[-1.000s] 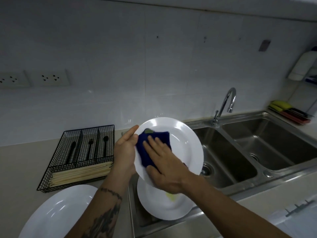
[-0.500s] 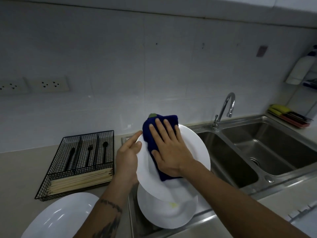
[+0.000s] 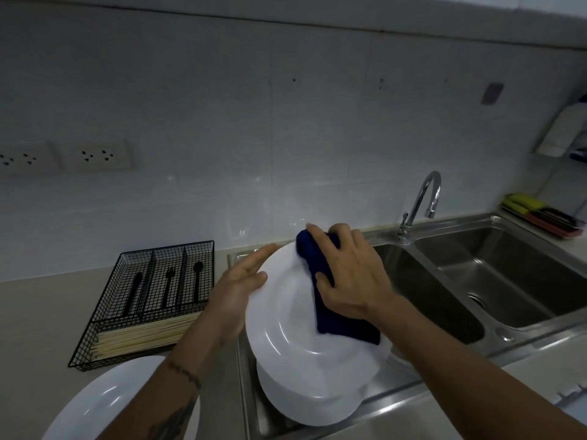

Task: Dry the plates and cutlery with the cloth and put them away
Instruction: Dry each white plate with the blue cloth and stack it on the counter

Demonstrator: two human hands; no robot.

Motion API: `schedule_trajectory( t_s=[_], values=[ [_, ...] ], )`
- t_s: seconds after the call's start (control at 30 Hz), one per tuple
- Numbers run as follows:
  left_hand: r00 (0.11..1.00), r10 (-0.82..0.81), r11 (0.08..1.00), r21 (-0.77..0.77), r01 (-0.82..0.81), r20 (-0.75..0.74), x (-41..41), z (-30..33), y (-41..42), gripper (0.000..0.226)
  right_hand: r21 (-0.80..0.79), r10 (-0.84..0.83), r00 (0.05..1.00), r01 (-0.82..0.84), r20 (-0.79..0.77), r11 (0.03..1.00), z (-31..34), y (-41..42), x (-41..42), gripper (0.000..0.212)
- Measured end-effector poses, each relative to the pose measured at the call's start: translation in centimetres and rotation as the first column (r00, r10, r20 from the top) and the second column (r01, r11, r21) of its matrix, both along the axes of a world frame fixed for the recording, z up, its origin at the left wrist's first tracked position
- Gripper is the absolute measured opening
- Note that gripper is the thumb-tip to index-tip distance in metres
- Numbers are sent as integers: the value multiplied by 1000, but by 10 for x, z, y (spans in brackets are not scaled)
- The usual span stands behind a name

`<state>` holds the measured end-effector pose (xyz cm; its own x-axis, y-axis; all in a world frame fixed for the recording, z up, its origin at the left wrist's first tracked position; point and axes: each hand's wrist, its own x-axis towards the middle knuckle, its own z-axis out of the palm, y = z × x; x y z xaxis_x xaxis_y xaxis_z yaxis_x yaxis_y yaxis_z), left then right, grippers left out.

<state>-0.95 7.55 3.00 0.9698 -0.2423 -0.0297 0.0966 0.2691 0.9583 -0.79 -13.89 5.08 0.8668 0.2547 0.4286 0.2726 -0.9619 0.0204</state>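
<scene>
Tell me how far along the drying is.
Done, it seems: one plate lies on the counter, and black cutlery stands in the wire basket. In hand: the left hand steadies a tilted plate while the right hand wipes it with the blue cloth. Left: at least one plate beneath, by the sink.

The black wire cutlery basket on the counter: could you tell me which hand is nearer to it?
Left. The left hand holds the plate's edge just right of the basket; the right hand is farther right.

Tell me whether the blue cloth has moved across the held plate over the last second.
Yes. The blue cloth has slid from the held plate's centre up toward its far rim.
</scene>
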Motion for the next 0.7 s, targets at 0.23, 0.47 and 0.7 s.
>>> schedule_trajectory(
  t_s=[0.23, 0.47, 0.7],
  values=[
    [997, -66, 994, 84, 63, 34, -8, -10, -30, 44, -61, 190, 981, -191, -28, 980, 3, -15, -9, 77],
    [983, 171, 985, 31, -170, -59, -15, -19, -43, 43, -74, -97, 995, 96, -19, 993, -29, -34, -26, 76],
    [950, 248, 968, 13, -250, -189, -10, -15, -57, 47, 18, -127, 978, 131, -164, 991, -47, -22, -22, 77]
  ],
)
